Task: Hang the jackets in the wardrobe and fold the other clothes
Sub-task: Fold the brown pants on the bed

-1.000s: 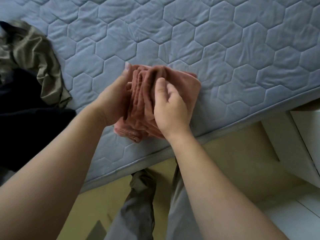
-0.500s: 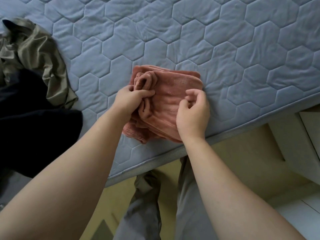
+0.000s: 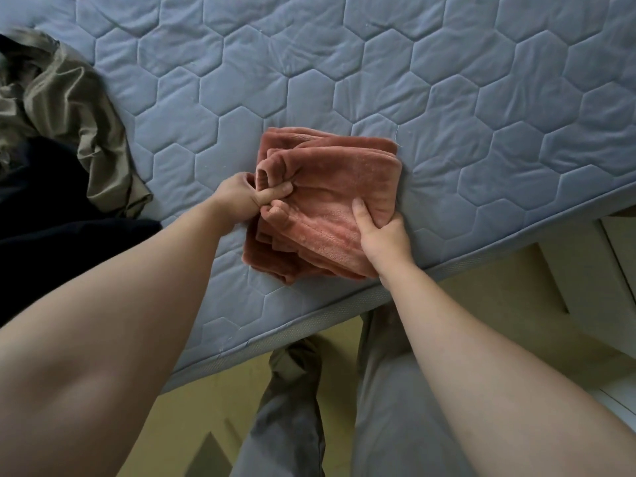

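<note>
The person stands at the side of the bed, leaning over the grey-blue quilted mattress (image 3: 447, 80) with both bare arms stretched out. Close to the near edge of the mattress lies the pink fleece garment (image 3: 330, 187), folded into a thick, roughly square bundle with several layers showing along its left and near sides. The left hand (image 3: 241, 197) is at the left side of the bundle, fingers curled and thumb pressed down, pinching a rolled loop of the fleece that sticks up there. The right hand (image 3: 383, 235) grips the near right corner of the bundle: the thumb lies flat on top of the cloth and the other fingers are tucked under the edge, out of sight. The bundle rests on the mattress and is not lifted. Well off to the left, on the same mattress, there is a crumpled olive garment (image 3: 69, 105), and lying against it, nearer the person, a dark garment (image 3: 51, 235) spread in a heap. Below the mattress edge I can see the person's grey trousers (image 3: 395, 390) over a yellowish floor (image 3: 206, 418), and a pale piece of furniture (image 3: 592, 256) stands at the right, just beside the bed.
</note>
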`<control>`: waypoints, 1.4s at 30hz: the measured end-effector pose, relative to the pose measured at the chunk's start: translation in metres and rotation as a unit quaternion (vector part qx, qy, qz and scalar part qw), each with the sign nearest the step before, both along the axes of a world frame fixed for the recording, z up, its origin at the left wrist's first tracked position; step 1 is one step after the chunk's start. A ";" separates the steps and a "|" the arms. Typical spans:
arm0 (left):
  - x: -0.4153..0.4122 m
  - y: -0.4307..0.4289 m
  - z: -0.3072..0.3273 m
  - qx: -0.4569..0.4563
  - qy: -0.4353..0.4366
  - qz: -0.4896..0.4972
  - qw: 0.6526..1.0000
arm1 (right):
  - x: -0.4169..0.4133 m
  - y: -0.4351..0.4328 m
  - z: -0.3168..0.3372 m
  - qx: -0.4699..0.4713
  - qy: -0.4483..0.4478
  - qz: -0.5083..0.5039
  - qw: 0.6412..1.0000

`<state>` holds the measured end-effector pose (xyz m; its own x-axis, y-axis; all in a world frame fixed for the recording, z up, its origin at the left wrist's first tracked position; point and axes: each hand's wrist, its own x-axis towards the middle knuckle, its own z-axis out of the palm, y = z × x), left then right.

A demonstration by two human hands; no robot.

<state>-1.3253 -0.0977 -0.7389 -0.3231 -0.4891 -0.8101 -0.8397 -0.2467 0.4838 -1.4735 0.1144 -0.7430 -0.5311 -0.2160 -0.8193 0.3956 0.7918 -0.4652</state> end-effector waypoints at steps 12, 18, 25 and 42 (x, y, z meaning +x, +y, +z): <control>-0.007 0.037 0.020 0.103 0.047 0.190 0.975 | 0.000 0.013 0.026 -0.016 -0.069 -0.196 0.978; -0.023 0.085 0.115 -0.130 -0.018 0.145 0.981 | 0.036 0.023 0.102 0.073 -0.221 -0.309 0.922; 0.010 0.098 0.271 -0.242 0.081 0.177 0.950 | 0.107 -0.012 0.231 -0.156 -0.502 -0.280 0.803; 0.230 0.055 0.596 -0.466 0.308 0.432 0.708 | 0.288 -0.133 0.532 -0.485 -0.466 0.088 0.735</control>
